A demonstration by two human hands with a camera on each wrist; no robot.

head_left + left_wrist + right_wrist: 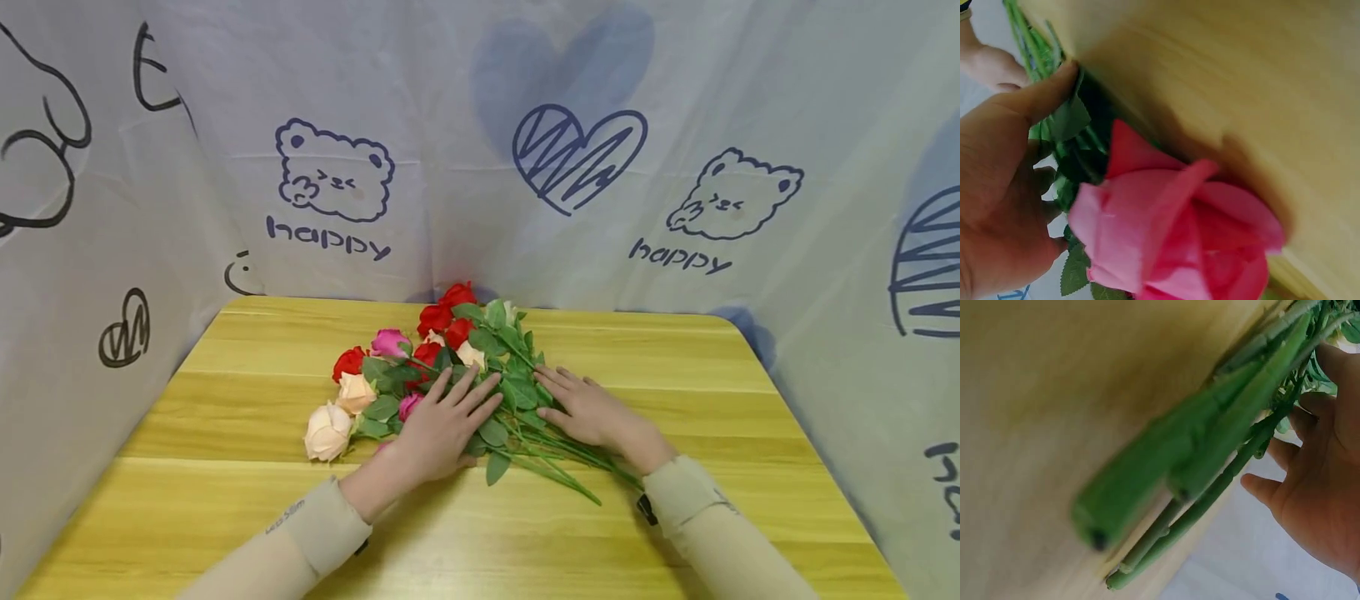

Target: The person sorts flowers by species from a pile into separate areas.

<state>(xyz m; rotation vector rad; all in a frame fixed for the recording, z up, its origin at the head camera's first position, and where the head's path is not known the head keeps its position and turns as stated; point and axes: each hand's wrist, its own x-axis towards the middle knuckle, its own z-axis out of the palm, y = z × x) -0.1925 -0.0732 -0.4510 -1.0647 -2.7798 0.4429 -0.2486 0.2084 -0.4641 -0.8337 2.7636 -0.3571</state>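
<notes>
A bunch of artificial roses lies on the table, with red roses (435,319), cream roses (328,432) and magenta roses (391,343) fanned to the left and back. Their green stems (551,475) point toward the front right. My left hand (446,425) rests across the leaves in the middle, fingers spread and straight. In the left wrist view a pink rose (1172,225) looms close beside that palm. The right hand (592,411) lies palm down on the stems and leaves at the right. Cut stem ends (1122,487) show large in the right wrist view, left of the right hand's fingers.
The wood-grain table (675,358) carries the flowers near its middle. Behind it and on both sides hangs a white cloth (450,208) printed with bears and hearts. A pale rose (501,313) sits at the back of the bunch, near the far table edge.
</notes>
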